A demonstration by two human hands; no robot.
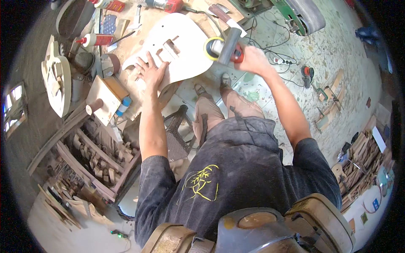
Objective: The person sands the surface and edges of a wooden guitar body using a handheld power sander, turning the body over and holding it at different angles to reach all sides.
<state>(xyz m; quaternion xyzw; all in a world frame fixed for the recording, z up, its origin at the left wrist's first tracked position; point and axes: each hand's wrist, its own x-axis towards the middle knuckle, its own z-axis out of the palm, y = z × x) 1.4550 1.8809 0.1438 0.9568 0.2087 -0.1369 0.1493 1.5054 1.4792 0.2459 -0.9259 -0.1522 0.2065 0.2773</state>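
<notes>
A pale, unfinished guitar body [192, 46] with cut-out cavities lies flat on the workbench, its near edge jutting over the side. My left hand [152, 72] rests on its lower left part, palm down and fingers spread, pressing on the wood without gripping. At the body's right edge, my right hand [252, 60] is wrapped round a power sander [230, 47]. The sander has a red and grey housing and a yellow-rimmed round pad turned towards the body's edge. Whether the pad touches the wood I cannot tell.
Red-and-white glue bottles [98, 40] and a red power tool [166, 5] lie on the bench [126, 52]. A second guitar body [57, 80] hangs at the left. Cables [270, 40] and a power strip [282, 61] run over the dusty floor. A green belt machine [301, 17] stands far right.
</notes>
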